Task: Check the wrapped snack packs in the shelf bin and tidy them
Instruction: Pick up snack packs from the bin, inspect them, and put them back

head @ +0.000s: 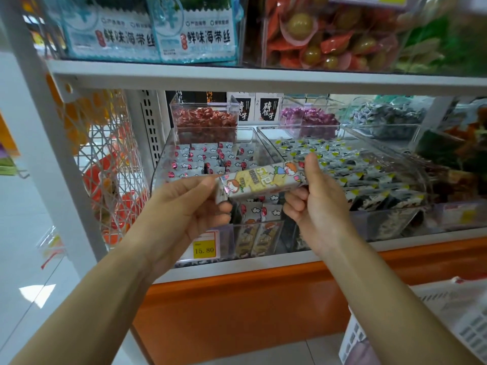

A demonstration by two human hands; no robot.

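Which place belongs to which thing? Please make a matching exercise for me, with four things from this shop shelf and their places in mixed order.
Things
1. cartoon snack pack
2. yellow price tag
3. red candies
4. blue kelp packs

Places
A. on the upper shelf
B. in a small clear box behind the left bin
C. pinched between the left hand and the right hand
D. low on the front of the left bin

Pairs: 1-C, 2-D, 3-B, 4-A
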